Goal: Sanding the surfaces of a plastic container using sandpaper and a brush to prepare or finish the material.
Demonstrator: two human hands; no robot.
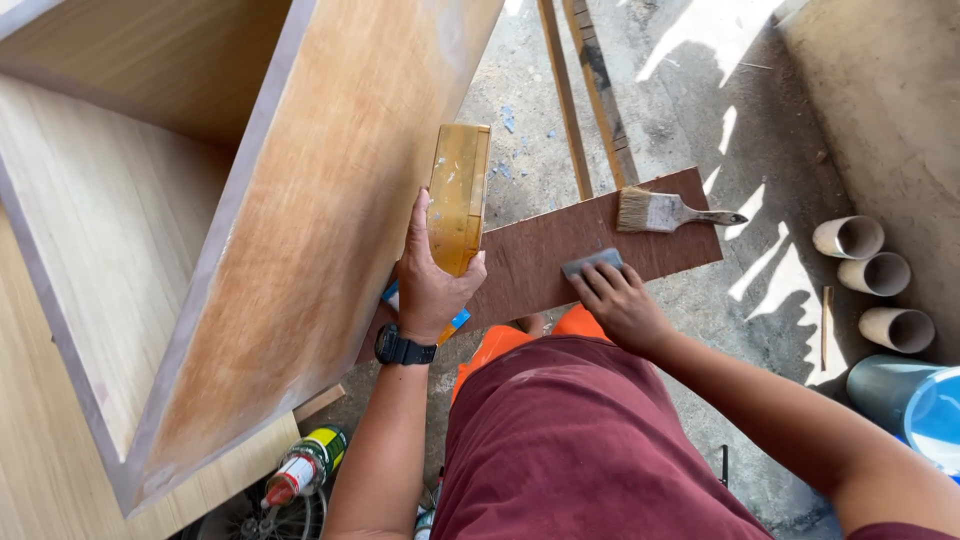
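Note:
My left hand grips a flat yellowish rectangular block, holding it upright beside the outer side panel of a big wooden cabinet. A black watch sits on that wrist. My right hand presses a small grey pad onto a dark brown board that lies across the floor in front of me. A paintbrush with pale bristles rests on the far end of that board.
Three cardboard tubes lie at the right by a wall, with a blue bucket below them. Thin wooden strips run across the concrete floor. A bottle with a red cap lies under the cabinet.

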